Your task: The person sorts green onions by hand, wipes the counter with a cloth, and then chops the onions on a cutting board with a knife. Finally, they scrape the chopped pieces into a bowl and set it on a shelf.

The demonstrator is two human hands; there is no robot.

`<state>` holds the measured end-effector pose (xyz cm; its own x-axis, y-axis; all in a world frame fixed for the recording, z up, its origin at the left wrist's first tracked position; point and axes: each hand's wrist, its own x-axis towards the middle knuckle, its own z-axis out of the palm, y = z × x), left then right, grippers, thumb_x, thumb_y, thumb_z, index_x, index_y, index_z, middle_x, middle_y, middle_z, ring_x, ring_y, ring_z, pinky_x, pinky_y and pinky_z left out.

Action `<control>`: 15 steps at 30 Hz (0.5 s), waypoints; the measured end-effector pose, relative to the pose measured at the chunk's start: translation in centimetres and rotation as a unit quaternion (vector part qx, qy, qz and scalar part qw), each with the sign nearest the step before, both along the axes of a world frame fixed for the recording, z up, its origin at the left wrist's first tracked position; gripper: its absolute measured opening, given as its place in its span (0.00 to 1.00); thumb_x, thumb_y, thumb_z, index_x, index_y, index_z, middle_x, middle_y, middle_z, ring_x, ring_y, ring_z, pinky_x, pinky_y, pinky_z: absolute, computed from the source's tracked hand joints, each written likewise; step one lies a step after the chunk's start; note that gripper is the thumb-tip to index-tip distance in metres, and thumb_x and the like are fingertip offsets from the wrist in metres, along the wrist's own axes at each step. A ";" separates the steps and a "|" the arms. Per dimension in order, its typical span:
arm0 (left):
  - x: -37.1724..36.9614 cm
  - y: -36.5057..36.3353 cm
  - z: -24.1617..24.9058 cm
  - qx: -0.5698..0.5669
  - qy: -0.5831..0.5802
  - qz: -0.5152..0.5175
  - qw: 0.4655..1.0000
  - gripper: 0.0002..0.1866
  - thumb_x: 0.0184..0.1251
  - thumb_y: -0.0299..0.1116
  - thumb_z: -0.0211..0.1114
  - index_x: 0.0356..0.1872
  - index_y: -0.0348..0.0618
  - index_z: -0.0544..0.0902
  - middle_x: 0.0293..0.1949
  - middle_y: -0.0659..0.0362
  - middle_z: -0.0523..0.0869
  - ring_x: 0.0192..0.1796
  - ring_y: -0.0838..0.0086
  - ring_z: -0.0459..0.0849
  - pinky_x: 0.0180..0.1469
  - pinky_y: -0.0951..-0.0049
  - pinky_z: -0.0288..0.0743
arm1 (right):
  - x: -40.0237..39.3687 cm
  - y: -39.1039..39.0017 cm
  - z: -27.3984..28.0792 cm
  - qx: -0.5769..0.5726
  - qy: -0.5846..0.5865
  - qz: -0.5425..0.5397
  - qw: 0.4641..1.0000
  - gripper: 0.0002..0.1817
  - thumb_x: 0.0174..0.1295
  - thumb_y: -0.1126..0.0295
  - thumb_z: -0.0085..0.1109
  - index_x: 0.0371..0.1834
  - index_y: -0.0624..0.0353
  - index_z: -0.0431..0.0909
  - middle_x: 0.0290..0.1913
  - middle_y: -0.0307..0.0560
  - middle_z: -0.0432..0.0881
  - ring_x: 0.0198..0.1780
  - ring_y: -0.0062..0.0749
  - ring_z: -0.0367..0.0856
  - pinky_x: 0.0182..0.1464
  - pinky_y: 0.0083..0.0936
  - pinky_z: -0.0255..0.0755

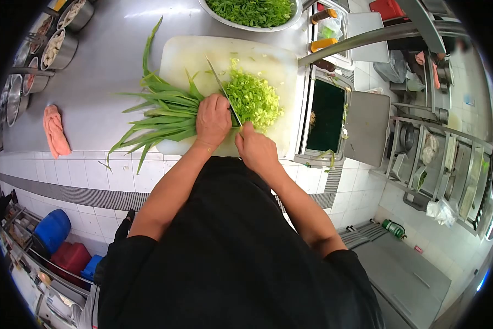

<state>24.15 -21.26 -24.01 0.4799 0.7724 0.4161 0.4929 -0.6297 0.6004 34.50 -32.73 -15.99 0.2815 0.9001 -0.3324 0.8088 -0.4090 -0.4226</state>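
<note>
A bunch of long green leaves (167,109), like scallions or leeks, lies across the left side of a white cutting board (189,52). My left hand (213,118) is closed over the bunch, pressing it down just left of the blade. In my right hand (255,147) is the handle of a kitchen knife (224,90), its blade pointing away from me and slightly left. The blade stands between the bunch and a pile of chopped green pieces (254,101) on the board. My fingers hide most of the handle.
A metal bowl (294,15) of chopped greens stands behind the board. An orange cloth (55,131) lies on the steel counter (109,66) at left. Several metal pots (61,52) line the far left. Right of the board is a dark green bin opening (327,115) with scraps.
</note>
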 end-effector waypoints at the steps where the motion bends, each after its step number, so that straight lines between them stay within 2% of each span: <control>1: -0.1 0.0 -0.2 0.000 0.001 0.000 1.000 0.09 0.58 0.21 0.65 0.39 0.42 0.76 0.41 0.50 0.78 0.44 0.50 0.79 0.50 0.52 0.74 | 0.1 1.3 1.1 -0.010 -0.002 0.007 1.000 0.14 0.76 0.61 0.53 0.46 0.63 0.71 0.26 0.65 0.85 0.30 0.65 0.86 0.37 0.60 0.78; 5: -0.2 0.1 -0.4 -0.007 0.012 0.004 1.000 0.09 0.58 0.22 0.64 0.39 0.42 0.76 0.41 0.50 0.78 0.45 0.49 0.79 0.49 0.52 0.74 | 0.8 0.3 5.7 -0.022 0.010 0.033 0.999 0.15 0.76 0.60 0.53 0.46 0.63 0.70 0.26 0.64 0.85 0.30 0.64 0.86 0.36 0.60 0.78; 7: -0.2 0.1 -0.2 0.001 0.000 0.004 1.000 0.08 0.59 0.21 0.64 0.38 0.42 0.76 0.40 0.50 0.78 0.44 0.49 0.79 0.49 0.52 0.74 | 0.2 -1.6 6.6 -0.096 0.019 0.016 0.995 0.17 0.76 0.58 0.53 0.48 0.65 0.70 0.26 0.67 0.84 0.32 0.67 0.85 0.37 0.60 0.76; 8: -0.1 0.1 -0.1 0.000 0.001 0.007 1.000 0.08 0.59 0.21 0.64 0.38 0.42 0.76 0.40 0.50 0.78 0.44 0.49 0.79 0.49 0.52 0.74 | 0.0 -1.6 5.1 -0.096 0.019 0.018 0.995 0.17 0.76 0.58 0.53 0.48 0.65 0.70 0.26 0.67 0.84 0.32 0.67 0.85 0.37 0.60 0.76; 11: 0.0 0.0 -0.3 -0.010 0.000 0.009 1.000 0.08 0.59 0.21 0.63 0.37 0.41 0.76 0.40 0.50 0.78 0.44 0.50 0.79 0.48 0.53 0.74 | -0.4 -0.5 -0.9 0.008 -0.006 -0.007 1.000 0.16 0.76 0.58 0.53 0.47 0.63 0.70 0.26 0.64 0.85 0.30 0.64 0.87 0.37 0.58 0.79; 15: 0.1 0.2 -0.5 -0.009 -0.003 0.008 1.000 0.08 0.59 0.21 0.63 0.37 0.41 0.76 0.40 0.50 0.78 0.44 0.49 0.79 0.49 0.52 0.74 | 0.6 1.7 2.9 0.004 -0.002 0.020 1.000 0.16 0.75 0.58 0.53 0.47 0.63 0.70 0.26 0.65 0.85 0.30 0.64 0.86 0.37 0.58 0.79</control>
<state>24.24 -21.09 -24.54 0.4641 0.7873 0.4059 0.4990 -0.6110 0.6145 35.08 -31.03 -13.06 0.2470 0.9134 -0.3236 0.8257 -0.3732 -0.4230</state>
